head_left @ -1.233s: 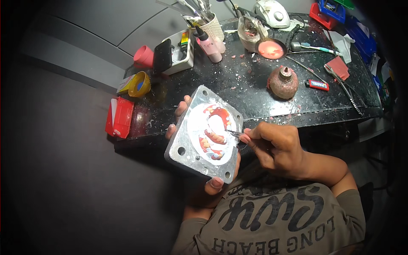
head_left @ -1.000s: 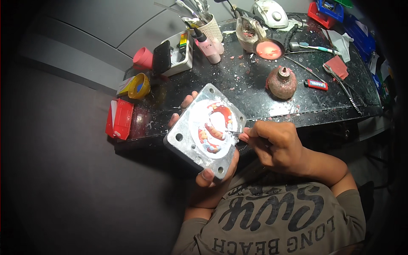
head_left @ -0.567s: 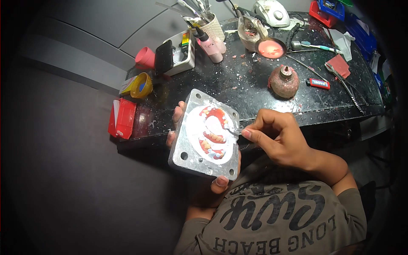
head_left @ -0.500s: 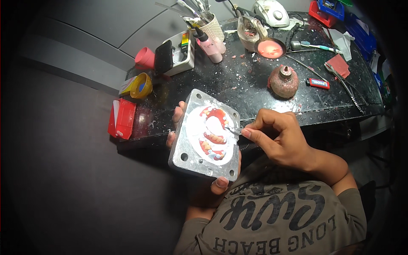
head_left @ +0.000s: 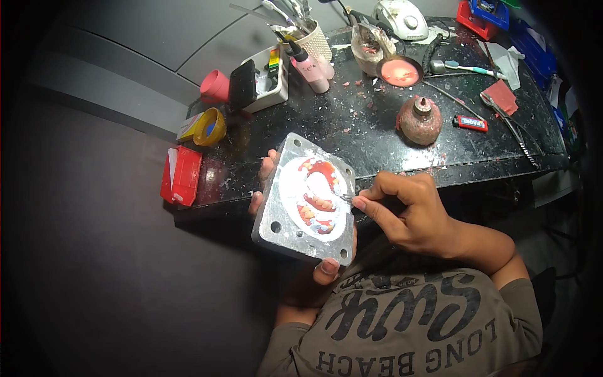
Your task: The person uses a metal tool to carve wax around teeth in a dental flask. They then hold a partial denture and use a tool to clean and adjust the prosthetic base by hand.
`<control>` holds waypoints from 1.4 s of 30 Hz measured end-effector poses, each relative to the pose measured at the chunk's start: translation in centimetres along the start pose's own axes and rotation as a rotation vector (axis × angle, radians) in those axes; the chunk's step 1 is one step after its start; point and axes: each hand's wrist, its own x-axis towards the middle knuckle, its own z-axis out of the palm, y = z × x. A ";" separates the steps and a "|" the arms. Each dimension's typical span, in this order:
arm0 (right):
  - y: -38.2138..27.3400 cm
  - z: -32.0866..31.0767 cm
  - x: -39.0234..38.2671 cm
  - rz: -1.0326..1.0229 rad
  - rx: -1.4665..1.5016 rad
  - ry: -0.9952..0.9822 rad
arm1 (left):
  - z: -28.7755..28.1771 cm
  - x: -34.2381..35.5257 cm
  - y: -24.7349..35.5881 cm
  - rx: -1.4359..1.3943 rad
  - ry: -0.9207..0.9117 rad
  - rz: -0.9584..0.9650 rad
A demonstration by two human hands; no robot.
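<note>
Grey metal is forming the flask (head_left: 286, 237), which the person is holding up at a tilt before the near edge of the bench (head_left: 370, 135), with white plaster (head_left: 293, 188) filling its middle. Its thick walls are suggesting a heavy, rigid block, and the pale dust is perhaps making the metal a little slick. Red wax (head_left: 325, 169), as it seems to be, is probably yielding under pressure, and the small teeth (head_left: 323, 203) sitting in it are likely coming loose easily if knocked; so the outer metal sides, not the face, are offering the safest hold.

The left hand (head_left: 326, 271) is gripping there, spreading wide: its fingers are curling round the left side while its thumb is pressing at the near edge, and the flask is hiding the palm.

On the right, the right hand (head_left: 411, 210) is pinching a slim tool (head_left: 347, 198) between thumb and forefinger, the other fingers folding loosely inward. The tool is pointing left over the plaster, near the teeth; glare is hiding whether its tip is touching.
</note>
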 end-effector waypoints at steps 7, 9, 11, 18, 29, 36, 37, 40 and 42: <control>0.4 -0.4 0.1 0.474 0.579 -0.191 | 1.4 0.5 1.0 -0.080 0.065 -0.087; 0.9 -0.3 -0.4 0.436 0.609 -0.179 | 2.5 0.6 0.7 -0.155 0.135 -0.067; 0.9 -0.7 -0.5 0.387 0.581 -0.045 | 2.5 1.1 1.2 -0.222 0.203 -0.048; -1.2 -4.5 -1.2 0.248 0.329 0.062 | 0.9 1.9 5.7 -0.387 0.113 -0.584; -2.9 -1.8 -0.7 -0.323 -0.151 0.085 | 0.6 3.6 7.8 -2.000 0.544 -0.761; -2.6 -1.3 -0.5 -0.447 -0.295 0.141 | 1.5 1.3 5.2 -0.964 0.266 -0.680; -2.5 -1.3 -0.4 -0.457 -0.311 0.133 | 1.8 1.2 5.2 -0.916 0.264 -0.639; -2.3 -1.1 -0.5 -0.433 -0.335 0.117 | 2.2 1.3 4.9 -0.988 0.250 -0.530; -2.2 -1.3 -0.6 -0.399 -0.299 0.087 | 3.0 1.7 5.6 -1.082 0.243 -0.495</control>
